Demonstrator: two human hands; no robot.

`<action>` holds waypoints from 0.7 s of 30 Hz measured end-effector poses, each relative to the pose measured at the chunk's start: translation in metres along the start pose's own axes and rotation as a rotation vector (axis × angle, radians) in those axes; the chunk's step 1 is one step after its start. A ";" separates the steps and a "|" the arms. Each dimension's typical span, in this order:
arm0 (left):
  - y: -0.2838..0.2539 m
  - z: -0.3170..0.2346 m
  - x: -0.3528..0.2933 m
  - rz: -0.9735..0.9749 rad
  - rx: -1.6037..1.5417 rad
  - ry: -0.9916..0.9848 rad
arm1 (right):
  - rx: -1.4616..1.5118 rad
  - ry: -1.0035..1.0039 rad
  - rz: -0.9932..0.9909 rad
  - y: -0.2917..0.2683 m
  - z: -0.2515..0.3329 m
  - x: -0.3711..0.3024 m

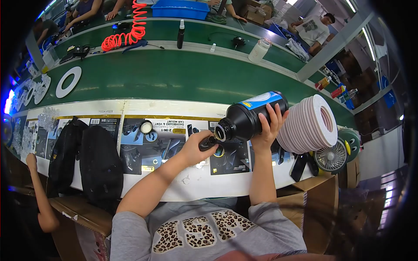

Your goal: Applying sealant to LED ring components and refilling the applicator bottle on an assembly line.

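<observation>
My right hand point(269, 130) is wrapped round a large black bottle point(244, 122) with a blue label, tilted so that its open mouth points down to the left. Just below that mouth, my left hand point(193, 151) grips a small black bottle point(207, 143), mostly hidden by the fingers. The two mouths are close together; whether they touch, and whether liquid is flowing, I cannot tell. A round cap point(146, 127) with a pale inside lies on the printed sheets covering the white worktop point(150, 186), left of my left hand.
On the right are a stack of white rings point(305, 124), a small fan point(332, 157) and a black phone-like object point(299, 167). Two black fabric pieces point(102, 161) lie left. Beyond runs a green belt point(174, 82) with a white ring point(69, 81); a red coiled hose point(126, 40) hangs above. Other people work nearby.
</observation>
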State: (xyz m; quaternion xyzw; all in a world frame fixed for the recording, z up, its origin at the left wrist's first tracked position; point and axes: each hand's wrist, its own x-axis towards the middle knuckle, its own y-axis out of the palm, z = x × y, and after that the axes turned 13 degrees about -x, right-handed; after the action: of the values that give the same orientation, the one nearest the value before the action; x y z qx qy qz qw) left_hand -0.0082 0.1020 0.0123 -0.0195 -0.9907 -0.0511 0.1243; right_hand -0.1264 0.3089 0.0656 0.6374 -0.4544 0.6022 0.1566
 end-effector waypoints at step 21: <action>0.001 0.007 -0.002 -0.025 -0.076 -0.060 | -0.011 -0.003 0.006 0.000 -0.002 -0.003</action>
State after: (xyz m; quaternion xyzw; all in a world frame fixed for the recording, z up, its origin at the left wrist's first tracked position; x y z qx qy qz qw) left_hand -0.0080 0.1041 0.0051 -0.0133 -0.9915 -0.0898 0.0933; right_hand -0.1272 0.3119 0.0631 0.6359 -0.4599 0.5994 0.1577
